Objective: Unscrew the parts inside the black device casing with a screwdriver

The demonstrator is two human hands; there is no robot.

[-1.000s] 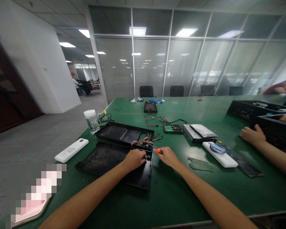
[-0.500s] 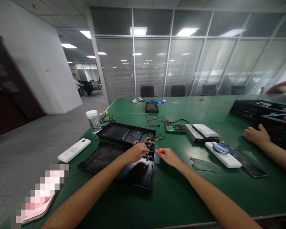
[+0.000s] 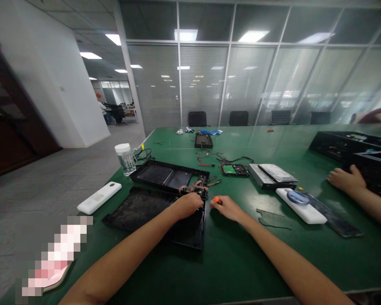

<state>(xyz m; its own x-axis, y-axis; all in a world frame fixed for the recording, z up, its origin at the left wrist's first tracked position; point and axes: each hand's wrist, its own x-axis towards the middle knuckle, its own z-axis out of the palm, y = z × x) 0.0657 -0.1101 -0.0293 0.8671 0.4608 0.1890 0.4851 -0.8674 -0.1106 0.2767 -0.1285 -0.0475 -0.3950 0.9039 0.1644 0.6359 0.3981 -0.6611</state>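
My right hand (image 3: pixel 227 209) is closed around a screwdriver (image 3: pixel 216 199) with an orange handle, its thin shaft pointing up and left toward the wires. Just to the left, my left hand (image 3: pixel 189 205) is closed with fingertips bent down over the right end of a black plastic casing half (image 3: pixel 139 207); whatever they pinch is hidden. Behind it lies the other black casing half (image 3: pixel 158 173), open side up. Brown and reddish wires (image 3: pixel 197 185) loop out at its right end, close to my left fingers.
A water bottle (image 3: pixel 125 160) and a white device (image 3: pixel 99 198) stand left. A green-and-black drive (image 3: pixel 234 169), a silver drive box (image 3: pixel 269 176), a white device with a blue ring (image 3: pixel 301 206) and a dark strip (image 3: pixel 335 216) lie right. Another person's hand (image 3: pixel 347 180) touches a black case (image 3: pixel 374 171).
My left hand has moved slightly right and down, its fingers lower against the casing, uncovering more of the looped wires. My right hand still holds the screwdriver, nearly in place. The view has shifted slightly.
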